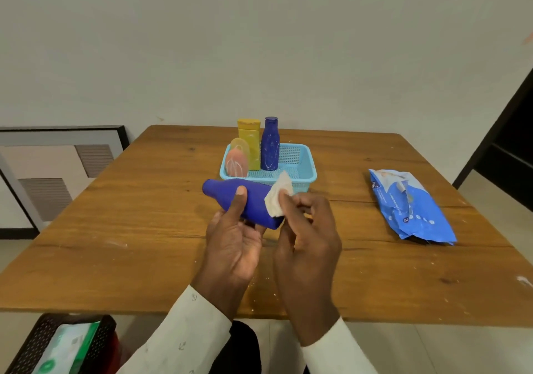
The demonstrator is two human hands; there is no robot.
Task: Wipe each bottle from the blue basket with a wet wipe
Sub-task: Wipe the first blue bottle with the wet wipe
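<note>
My left hand [235, 239] grips a dark blue bottle [227, 193] that lies sideways above the table, cap end to the left, thumb over its body. My right hand [305, 235] pinches a white wet wipe [278, 197] against the bottle's right part. Just behind stands the blue basket [302, 161]. Inside it are a yellow bottle [250, 146], a second dark blue bottle [270, 144] with white smears, and a small pink bottle [237, 161], all upright at its left side.
A blue pack of wet wipes [411, 208] lies on the wooden table [115, 229] to the right. At the lower left, off the table, a dark perforated basket [37, 342] holds a green-and-white pack. A framed panel leans by the wall on the left.
</note>
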